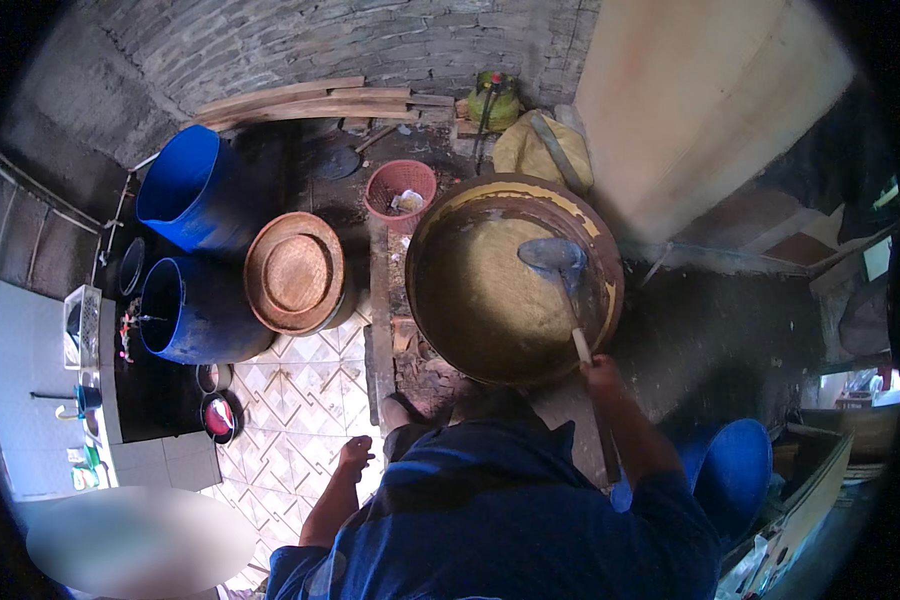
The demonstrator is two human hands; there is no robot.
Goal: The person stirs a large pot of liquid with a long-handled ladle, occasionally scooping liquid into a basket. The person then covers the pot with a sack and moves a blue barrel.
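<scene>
A large round pan (612, 290) in front of me holds a yellowish, grainy-looking mass (490, 285). My right hand (600, 372) is wrapped round the wooden handle of a shovel (555, 257), at the pan's near right edge. The shovel's grey metal blade rests over the mass, right of its middle, and the handle runs back past my hand beside my body. Away from the pan, my left hand (354, 456) hangs at my left side over the tiled floor, fingers loosely bent and apart, with nothing visible in it.
A red plastic basket (378, 190) stands by the pan's far left edge. Further left are round woven trays (260, 270) and two blue barrels (210, 335). A green gas cylinder (505, 105) stands behind the pan. Another blue barrel (735, 465) is at my right.
</scene>
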